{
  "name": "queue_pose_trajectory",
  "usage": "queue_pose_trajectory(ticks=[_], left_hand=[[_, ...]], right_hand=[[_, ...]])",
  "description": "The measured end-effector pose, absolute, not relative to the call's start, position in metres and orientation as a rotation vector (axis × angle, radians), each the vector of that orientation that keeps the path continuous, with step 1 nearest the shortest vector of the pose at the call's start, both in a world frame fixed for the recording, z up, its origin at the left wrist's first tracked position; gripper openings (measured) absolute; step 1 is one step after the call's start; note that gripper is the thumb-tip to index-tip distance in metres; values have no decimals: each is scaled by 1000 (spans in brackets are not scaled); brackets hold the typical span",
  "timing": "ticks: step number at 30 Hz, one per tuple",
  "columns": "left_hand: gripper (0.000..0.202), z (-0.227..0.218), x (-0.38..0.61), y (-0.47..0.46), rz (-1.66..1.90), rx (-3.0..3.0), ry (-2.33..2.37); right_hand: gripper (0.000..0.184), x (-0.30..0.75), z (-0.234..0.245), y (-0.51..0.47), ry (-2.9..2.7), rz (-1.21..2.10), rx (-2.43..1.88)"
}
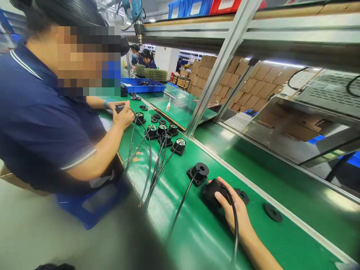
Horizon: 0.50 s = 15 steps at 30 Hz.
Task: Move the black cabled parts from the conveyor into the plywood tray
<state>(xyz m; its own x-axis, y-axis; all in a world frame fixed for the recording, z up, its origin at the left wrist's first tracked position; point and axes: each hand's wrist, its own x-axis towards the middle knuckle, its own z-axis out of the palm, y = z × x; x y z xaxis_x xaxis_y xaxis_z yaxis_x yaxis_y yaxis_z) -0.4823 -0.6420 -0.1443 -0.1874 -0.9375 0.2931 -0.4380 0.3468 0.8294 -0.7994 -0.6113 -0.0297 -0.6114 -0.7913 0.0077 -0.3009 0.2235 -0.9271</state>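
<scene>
**One hand on a black wired part at the green bench**

Green matting [197, 232] covers the long bench we work at, with a metal shelf frame [222, 63] rising beyond it and stacked cardboard boxes [247, 84] behind that.

We see only one of our hands, the right hand [233, 210], reaching in from the lower edge. It is closed around a black wired part [210, 192], fingers wrapped over its near side, and the part rests on the mat. Its black cable [235, 228] runs back over our wrist toward us. Our left hand is out of view.

Just beyond the fingertips, touching or nearly so, lies a flat black ring [242, 195]. Farther out to the hand's right sits a black disc [272, 212], apart from it. Just ahead and to the left of the hand stands a second black unit [199, 172] with its own lead trailing toward us.

Well ahead and to the left, a cluster of similar units [165, 135] sits with cables fanning down the mat. A co-worker in a dark blue shirt [39, 123] leans over that stretch, both hands [123, 114] together around a small dark piece. Beyond them we make out a blue tray [143, 87].
</scene>
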Motion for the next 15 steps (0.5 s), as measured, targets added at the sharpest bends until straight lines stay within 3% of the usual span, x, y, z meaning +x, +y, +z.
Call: queue_pose_trajectory(ticks=[6, 15], left_hand=[[75, -152, -507, -712, -773, 1195, -1768], [61, -157, -513, -725, -744, 1252, -1747]], right_hand=[[76, -805, -38, -605, 1967, -1344, -1005], [78, -801, -31, -607, 2015, -1373, -977]])
